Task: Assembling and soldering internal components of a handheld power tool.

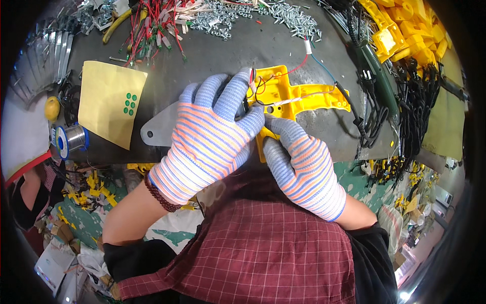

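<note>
A yellow plastic housing half [294, 95] lies open side up on the dark work mat, with thin red, black and brown wires inside it. My left hand [210, 129], in a striped knit glove, grips its left side, fingertips over the upper edge and thumb at the middle. My right hand [306, 164], gloved the same, pinches the housing's lower part between thumb and fingers. A flat grey metal plate [158, 126] with a round hole reaches out from beneath my left hand. From the housing, wires run to a white connector [308, 46] and a black power cord [349, 101].
Loose screws [296, 19] and red-wired parts [161, 25] are heaped at the back. Left are a cardboard sheet [109, 104] with green dots and a solder spool [72, 141]. Right are a dark green tool [377, 76], black cords [415, 101] and yellow housings [417, 28].
</note>
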The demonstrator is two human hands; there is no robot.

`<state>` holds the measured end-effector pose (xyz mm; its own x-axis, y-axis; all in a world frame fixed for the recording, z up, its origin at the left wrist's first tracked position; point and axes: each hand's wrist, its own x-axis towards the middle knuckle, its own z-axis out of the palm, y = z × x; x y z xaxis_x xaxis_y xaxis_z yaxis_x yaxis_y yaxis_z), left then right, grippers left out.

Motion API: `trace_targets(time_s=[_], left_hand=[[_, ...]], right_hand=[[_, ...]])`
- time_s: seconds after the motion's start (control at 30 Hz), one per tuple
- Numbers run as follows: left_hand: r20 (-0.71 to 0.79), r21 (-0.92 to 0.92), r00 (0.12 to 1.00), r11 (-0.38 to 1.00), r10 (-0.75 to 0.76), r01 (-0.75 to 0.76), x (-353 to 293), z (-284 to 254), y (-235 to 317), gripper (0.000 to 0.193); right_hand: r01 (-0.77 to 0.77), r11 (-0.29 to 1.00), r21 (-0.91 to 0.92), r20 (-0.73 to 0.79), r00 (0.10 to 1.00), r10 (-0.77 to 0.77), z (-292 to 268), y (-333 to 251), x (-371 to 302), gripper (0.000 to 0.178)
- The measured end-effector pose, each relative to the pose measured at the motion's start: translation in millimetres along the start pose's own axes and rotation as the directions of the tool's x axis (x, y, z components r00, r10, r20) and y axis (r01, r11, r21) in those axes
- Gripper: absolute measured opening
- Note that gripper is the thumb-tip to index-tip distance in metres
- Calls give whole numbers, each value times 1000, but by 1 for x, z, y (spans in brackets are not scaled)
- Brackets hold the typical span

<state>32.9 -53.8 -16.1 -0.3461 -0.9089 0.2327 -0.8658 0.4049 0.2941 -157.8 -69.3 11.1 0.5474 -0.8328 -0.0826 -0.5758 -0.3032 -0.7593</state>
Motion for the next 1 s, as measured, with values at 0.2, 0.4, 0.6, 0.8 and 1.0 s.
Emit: trace_targets(time_s=[0.2,0.4,0.6,0.8,1.0], left_hand=[[135,-11,991,1000,21,-20,6,-6,-6,47],[172,-26,985,999,33,-29,7,-14,-2,46],[95,-3,994,998,-59,60,7,-9,14,56],[100,43,986,991,-132,128,4,-6,22,75],[137,47,979,988,-150,145,2,-5,20,77]], right_hand=[[-432,744,510,424,879,220,-10,-21,-24,69],[-284,877,388,494,867,63,-23,21,-54,84],[56,975,-214,220,975,-8,-59,9,-39,53],[560,644,-522,427,825,-371,-62,-4,8,17],[587,630,-509,453,804,-384,-64,9,7,36]])
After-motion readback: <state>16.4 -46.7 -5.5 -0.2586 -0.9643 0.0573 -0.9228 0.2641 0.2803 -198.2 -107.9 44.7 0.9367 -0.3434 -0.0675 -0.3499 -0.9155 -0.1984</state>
